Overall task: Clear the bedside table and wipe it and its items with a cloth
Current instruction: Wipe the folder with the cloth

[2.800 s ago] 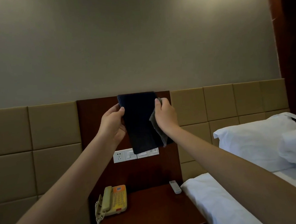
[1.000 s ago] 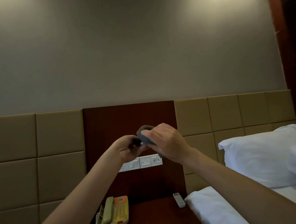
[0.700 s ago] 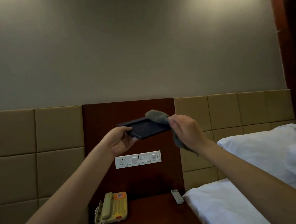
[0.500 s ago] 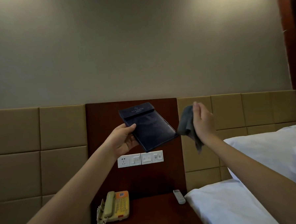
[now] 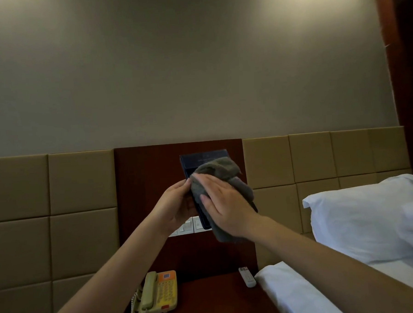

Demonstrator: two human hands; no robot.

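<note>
Right hand [image 5: 224, 203] pressed flat, fingers spread, over the grey cloth [image 5: 222, 177], pinning it against the face of the dark blue folder [image 5: 204, 157] so that the rubbing reaches the cover evenly. Left hand [image 5: 177, 205] curled around the folder's left edge, thumb in front, holding it upright in the air as a firm backing for that pressure. Raised well above the surface [image 5: 208, 297], probably to keep the wood free for wiping later. Still waiting down there: a yellow telephone [image 5: 160, 294] at the left edge, a white remote [image 5: 247, 276] at the rear right corner, just beside the bed [image 5: 294, 293]. Behind the hands, partly hidden, a row of wall switches [image 5: 187, 226].
</note>
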